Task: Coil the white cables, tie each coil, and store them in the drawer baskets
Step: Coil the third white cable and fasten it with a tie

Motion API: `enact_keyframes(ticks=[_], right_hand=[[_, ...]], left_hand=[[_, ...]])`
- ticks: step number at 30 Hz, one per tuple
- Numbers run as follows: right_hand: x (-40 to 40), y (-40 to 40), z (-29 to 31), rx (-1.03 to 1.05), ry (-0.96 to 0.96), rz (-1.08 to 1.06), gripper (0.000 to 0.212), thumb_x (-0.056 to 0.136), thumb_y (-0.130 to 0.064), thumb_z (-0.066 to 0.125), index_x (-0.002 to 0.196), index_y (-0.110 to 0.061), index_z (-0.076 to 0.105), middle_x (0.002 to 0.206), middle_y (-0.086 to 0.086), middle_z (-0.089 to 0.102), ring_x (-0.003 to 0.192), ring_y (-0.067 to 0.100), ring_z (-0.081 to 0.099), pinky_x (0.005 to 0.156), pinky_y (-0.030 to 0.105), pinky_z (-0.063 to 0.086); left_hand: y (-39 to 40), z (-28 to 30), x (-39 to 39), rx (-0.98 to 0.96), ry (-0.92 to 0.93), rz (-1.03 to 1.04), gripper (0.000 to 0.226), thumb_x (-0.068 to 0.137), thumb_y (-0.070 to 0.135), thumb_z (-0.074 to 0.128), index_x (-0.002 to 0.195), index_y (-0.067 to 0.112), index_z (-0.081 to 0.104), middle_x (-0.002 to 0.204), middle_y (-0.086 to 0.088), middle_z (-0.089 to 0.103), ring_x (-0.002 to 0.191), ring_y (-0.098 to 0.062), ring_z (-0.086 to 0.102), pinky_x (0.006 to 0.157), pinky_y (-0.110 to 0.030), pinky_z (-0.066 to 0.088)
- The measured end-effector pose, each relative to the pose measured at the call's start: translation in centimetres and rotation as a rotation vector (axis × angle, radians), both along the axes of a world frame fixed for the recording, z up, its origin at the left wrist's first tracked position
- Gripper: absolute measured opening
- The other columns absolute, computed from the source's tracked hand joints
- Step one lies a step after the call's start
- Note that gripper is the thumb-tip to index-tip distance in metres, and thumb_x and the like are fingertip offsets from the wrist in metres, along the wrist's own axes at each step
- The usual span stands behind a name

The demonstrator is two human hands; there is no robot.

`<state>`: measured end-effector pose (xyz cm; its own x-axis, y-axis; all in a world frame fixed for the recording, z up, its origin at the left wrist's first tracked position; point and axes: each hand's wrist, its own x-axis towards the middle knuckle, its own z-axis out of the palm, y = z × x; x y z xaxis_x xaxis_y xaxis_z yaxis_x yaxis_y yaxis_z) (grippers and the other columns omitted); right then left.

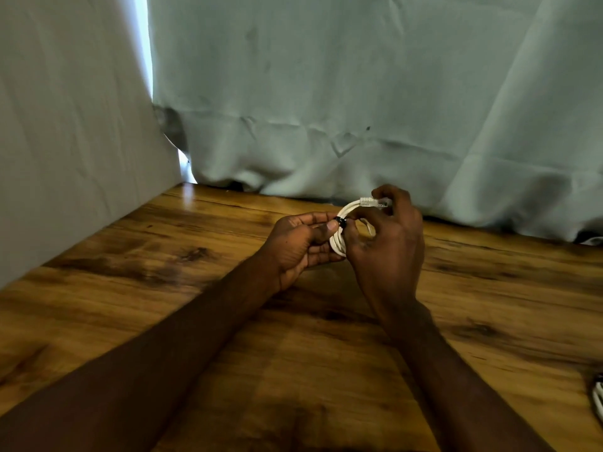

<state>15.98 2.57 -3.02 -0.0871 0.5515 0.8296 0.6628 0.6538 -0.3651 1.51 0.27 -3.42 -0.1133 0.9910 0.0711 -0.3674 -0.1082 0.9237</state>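
Head view: left hand (298, 246) and right hand (386, 236) both pinching coiled white cable (341, 244).

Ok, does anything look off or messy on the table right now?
Nothing stands out. Both hands, left and right, hold a neat white cable coil with a black tie on it. More white cable lies at the table's right edge.

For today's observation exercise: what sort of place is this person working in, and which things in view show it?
Probably an improvised indoor work desk. A wooden tabletop stands against hanging cloth sheets; both hands, left hand and right hand, hold a coiled white cable.
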Motion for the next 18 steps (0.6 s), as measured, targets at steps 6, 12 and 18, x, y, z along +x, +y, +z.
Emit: enact_keyframes(ticks=[6, 12, 18], right_hand=[[0.0, 0.0, 0.0, 0.067, -0.115, -0.064, 0.012, 0.081, -0.028, 0.075, 0.092, -0.024, 0.076, 0.125, -0.006, 0.061, 0.102, 0.026, 0.053, 0.079, 0.038, 0.04], [0.1, 0.4, 0.1, 0.023, -0.244, 0.012, 0.015, 0.082, -0.027, 0.074, 0.096, -0.032, 0.075, 0.133, -0.015, 0.059, 0.11, 0.027, 0.05, 0.087, 0.041, 0.037], [0.9, 0.7, 0.4, -0.068, 0.003, 0.123, 0.036, 0.07, -0.037, 0.072, 0.106, -0.038, 0.073, 0.14, -0.013, 0.051, 0.124, 0.023, 0.05, 0.092, 0.039, 0.042]], left_hand=[[-0.3, 0.1, -0.5, -0.017, 0.019, -0.029, 0.016, 0.098, 0.005, 0.062, 0.111, 0.007, 0.071, 0.094, -0.012, 0.076, 0.074, -0.023, 0.075, 0.062, -0.034, 0.063], [-0.5, -0.2, -1.3, -0.035, 0.078, -0.032, 0.012, 0.098, 0.006, 0.063, 0.107, 0.007, 0.071, 0.095, -0.013, 0.077, 0.077, -0.025, 0.076, 0.062, -0.036, 0.062], [0.2, -0.1, -1.3, -0.032, 0.189, 0.016, 0.015, 0.097, 0.01, 0.065, 0.109, 0.012, 0.074, 0.095, -0.009, 0.078, 0.079, -0.021, 0.074, 0.079, -0.043, 0.061]])
